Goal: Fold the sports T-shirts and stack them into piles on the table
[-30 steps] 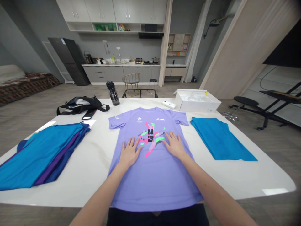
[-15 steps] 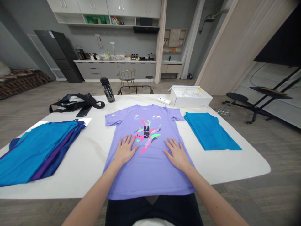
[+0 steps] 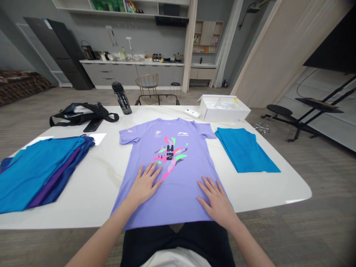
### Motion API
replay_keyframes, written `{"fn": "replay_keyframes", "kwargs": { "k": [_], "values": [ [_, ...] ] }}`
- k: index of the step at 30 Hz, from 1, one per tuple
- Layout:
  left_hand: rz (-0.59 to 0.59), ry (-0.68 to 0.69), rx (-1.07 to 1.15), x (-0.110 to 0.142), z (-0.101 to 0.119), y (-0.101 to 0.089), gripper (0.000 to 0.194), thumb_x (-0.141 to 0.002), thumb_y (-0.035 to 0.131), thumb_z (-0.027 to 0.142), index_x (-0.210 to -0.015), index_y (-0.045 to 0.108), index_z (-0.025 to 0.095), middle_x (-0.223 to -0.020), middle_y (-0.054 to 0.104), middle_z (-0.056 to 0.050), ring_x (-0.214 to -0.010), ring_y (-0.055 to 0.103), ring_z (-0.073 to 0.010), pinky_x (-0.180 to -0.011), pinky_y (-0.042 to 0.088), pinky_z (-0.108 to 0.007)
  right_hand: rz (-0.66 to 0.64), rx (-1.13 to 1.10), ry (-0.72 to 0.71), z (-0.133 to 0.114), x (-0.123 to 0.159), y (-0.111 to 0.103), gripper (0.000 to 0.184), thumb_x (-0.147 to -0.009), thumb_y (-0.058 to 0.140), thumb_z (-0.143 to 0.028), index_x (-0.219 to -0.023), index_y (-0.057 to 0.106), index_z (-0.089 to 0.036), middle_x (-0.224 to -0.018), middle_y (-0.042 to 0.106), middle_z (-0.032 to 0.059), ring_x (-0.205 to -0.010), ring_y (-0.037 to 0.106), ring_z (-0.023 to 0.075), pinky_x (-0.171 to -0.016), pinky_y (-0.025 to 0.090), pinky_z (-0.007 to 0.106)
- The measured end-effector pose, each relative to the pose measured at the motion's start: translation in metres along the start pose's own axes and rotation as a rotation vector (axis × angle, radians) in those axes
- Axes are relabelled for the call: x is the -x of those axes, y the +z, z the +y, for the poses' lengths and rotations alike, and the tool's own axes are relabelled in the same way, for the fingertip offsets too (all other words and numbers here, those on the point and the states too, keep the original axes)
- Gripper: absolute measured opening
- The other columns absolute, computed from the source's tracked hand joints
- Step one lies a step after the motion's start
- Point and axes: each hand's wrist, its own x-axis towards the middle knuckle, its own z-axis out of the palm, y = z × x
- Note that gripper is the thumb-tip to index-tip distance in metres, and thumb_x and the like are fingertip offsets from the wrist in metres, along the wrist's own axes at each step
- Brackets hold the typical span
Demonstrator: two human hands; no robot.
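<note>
A purple T-shirt (image 3: 186, 170) lies spread face up before me, its neck away from me and its hem at the table's near edge. A bright pink, green and black print covers its chest. My left hand (image 3: 145, 185) rests flat on the shirt, just below and left of the print, fingers apart. Nearer the hem on the right side, my right hand (image 3: 215, 198) also lies flat with its fingers spread. To the right is a folded blue garment (image 3: 246, 150). On the left lies a stack of blue and purple clothes (image 3: 41, 167).
The white table (image 3: 108, 185) holds a black bag (image 3: 80, 113), a phone (image 3: 93, 125) and a dark bottle (image 3: 121, 98) at the back left. A white box (image 3: 224, 109) and a small white device (image 3: 192, 113) stand at the back right. A wire chair (image 3: 147, 81) is beyond.
My right hand has slid down the shirt toward the hem. My left hand has shifted slightly lower relative to the print. The whole view has tilted a little downward.
</note>
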Motion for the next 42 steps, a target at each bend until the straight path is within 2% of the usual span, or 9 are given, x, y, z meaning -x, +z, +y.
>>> {"fn": "replay_keyframes", "kwargs": {
  "k": [4,8,11,14,17,21,27,33,42],
  "values": [
    [-0.026,-0.001,0.026,0.039,0.018,0.002,0.062,-0.102,0.035,0.055,-0.161,0.023,0.039,-0.168,0.022,0.001,-0.155,0.023,-0.0276,-0.126,0.019,-0.059,-0.024,-0.044,-0.026,-0.002,0.005,-0.007,0.064,-0.098,0.049,-0.058,-0.157,0.04,-0.036,-0.167,0.027,0.001,-0.155,0.023,0.0313,-0.125,0.016,0.062],
    [-0.027,-0.004,0.064,0.075,0.039,0.005,0.064,-0.101,0.041,0.054,-0.161,0.022,0.039,-0.166,0.028,0.0,-0.154,0.028,-0.0295,-0.124,0.026,-0.062,0.0,-0.099,-0.028,-0.004,0.017,-0.009,0.049,-0.101,0.046,-0.054,-0.144,0.057,-0.033,-0.158,0.046,0.0031,-0.148,0.039,0.0299,-0.125,0.023,0.06],
    [-0.033,0.059,0.141,0.088,0.056,0.0,0.054,-0.102,0.042,0.047,-0.156,0.038,0.041,-0.16,0.042,0.0,-0.147,0.042,-0.0263,-0.122,0.035,-0.056,0.071,-0.149,-0.016,-0.005,0.017,-0.012,0.036,-0.102,0.048,-0.05,-0.124,0.071,-0.033,-0.14,0.064,0.006,-0.132,0.056,0.03,-0.116,0.039,0.055],
    [-0.026,0.12,0.26,0.076,0.066,-0.013,0.043,-0.102,0.045,0.039,-0.144,0.056,0.042,-0.147,0.058,-0.001,-0.133,0.057,-0.0229,-0.113,0.049,-0.047,0.157,-0.217,0.007,0.0,-0.005,-0.017,0.029,-0.102,0.049,-0.044,-0.11,0.074,-0.029,-0.116,0.073,0.0079,-0.111,0.066,0.0284,-0.099,0.05,0.048],
    [-0.001,0.184,0.348,0.035,0.064,-0.025,0.037,-0.101,0.047,0.031,-0.134,0.064,0.035,-0.139,0.064,-0.003,-0.126,0.061,-0.0228,-0.108,0.052,-0.045,0.222,-0.302,0.013,0.019,-0.055,-0.024,0.027,-0.102,0.05,-0.04,-0.101,0.073,-0.025,-0.102,0.074,0.0067,-0.097,0.068,0.0251,-0.091,0.051,0.041],
    [0.081,0.229,0.393,-0.057,0.039,-0.025,0.032,-0.099,0.049,0.027,-0.124,0.068,0.028,-0.134,0.066,-0.005,-0.122,0.062,-0.0223,-0.107,0.05,-0.042,0.317,-0.367,0.103,0.063,-0.154,-0.033,0.025,-0.096,0.056,-0.037,-0.104,0.072,-0.02,-0.102,0.074,0.007,-0.089,0.067,0.0217,-0.086,0.052,0.035],
    [0.144,0.064,0.311,-0.198,-0.004,-0.001,0.033,-0.096,0.048,0.019,-0.123,0.067,0.021,-0.126,0.067,-0.009,-0.116,0.063,-0.023,-0.103,0.049,-0.037,0.401,-0.164,0.39,0.123,-0.272,-0.05,0.036,-0.093,0.057,-0.029,-0.124,0.067,-0.013,-0.123,0.068,0.0153,-0.116,0.062,0.025,-0.1,0.045,0.033],
    [0.175,0.09,0.256,-0.276,0.014,0.013,0.037,-0.095,0.044,0.014,-0.123,0.066,0.021,-0.124,0.067,-0.009,-0.118,0.061,-0.024,-0.104,0.046,-0.038,0.326,-0.006,0.663,0.155,-0.326,-0.07,0.049,-0.095,0.056,-0.037,-0.135,0.059,-0.009,-0.125,0.067,0.0227,-0.127,0.053,0.0372,-0.097,0.046,0.04],
    [0.182,0.096,0.579,-0.354,0.058,0.027,0.037,-0.089,0.049,0.012,-0.119,0.069,0.019,-0.123,0.07,-0.008,-0.111,0.065,-0.0206,-0.102,0.047,-0.032,0.226,-0.07,0.803,0.188,-0.374,-0.071,0.042,-0.085,0.069,-0.037,-0.115,0.068,-0.008,-0.121,0.067,0.0294,-0.125,0.057,0.0427,-0.098,0.045,0.052]
  ]
}}
